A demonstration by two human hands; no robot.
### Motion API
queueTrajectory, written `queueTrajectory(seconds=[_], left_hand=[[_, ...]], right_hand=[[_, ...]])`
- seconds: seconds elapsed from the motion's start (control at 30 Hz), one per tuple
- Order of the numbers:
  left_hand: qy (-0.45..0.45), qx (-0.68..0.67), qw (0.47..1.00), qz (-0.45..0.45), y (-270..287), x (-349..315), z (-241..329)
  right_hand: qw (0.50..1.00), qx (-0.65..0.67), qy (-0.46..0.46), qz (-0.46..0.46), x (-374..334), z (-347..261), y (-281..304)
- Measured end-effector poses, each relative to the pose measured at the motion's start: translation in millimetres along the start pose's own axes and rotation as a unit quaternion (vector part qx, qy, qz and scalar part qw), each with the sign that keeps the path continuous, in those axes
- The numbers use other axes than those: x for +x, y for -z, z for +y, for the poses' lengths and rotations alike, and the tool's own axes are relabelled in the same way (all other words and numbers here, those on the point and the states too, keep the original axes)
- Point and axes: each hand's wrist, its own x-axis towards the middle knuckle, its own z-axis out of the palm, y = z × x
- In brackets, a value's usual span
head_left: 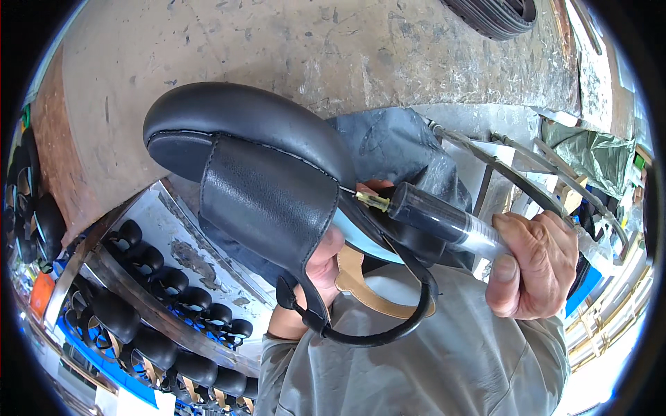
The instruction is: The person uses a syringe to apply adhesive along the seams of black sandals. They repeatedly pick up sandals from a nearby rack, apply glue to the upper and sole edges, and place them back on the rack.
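A black leather sandal (263,194) with a thick rounded sole and a thin heel strap is held up before me, tilted on its side. My left hand (323,267) grips it from behind and below; its fingers are partly hidden by the shoe, and one fingertip shows beyond the sole. In my right hand (535,265) is a syringe (444,218) with dark fluid in its barrel and a yellowish needle hub. The needle tip meets the seam where the wide upper band joins the sole. Tan lining (364,288) shows inside the heel part.
A worn grey-brown worktable (277,41) spreads across the far side. On it at the far right sits a dark ribbed round object (496,15). Rows of black shoes (159,347) stand on a rack at lower left. Metal rails (513,177) run along the right.
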Motion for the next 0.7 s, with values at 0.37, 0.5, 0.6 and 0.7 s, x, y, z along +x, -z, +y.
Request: queueTrajectory(seconds=[0.37, 0.5, 0.6, 0.7], left_hand=[[-0.087, 0.012, 0.996, -0.023, 9.6, 6.1, -4.3], [-0.086, 0.014, 0.995, -0.038, 3.9, 9.4, -7.3], [-0.095, 0.012, 0.995, -0.03, -1.9, 9.1, -6.7], [-0.109, 0.023, 0.993, -0.039, 1.0, 8.8, -6.2]], right_hand=[[0.998, 0.012, 0.006, -0.061, 4.8, 1.2, 13.0], [0.996, 0.012, 0.011, -0.092, 5.7, 0.6, 20.1], [0.994, 0.008, 0.004, -0.105, 6.6, -3.1, 24.0], [0.991, 0.015, 0.024, -0.13, 5.4, -1.2, 28.6]])
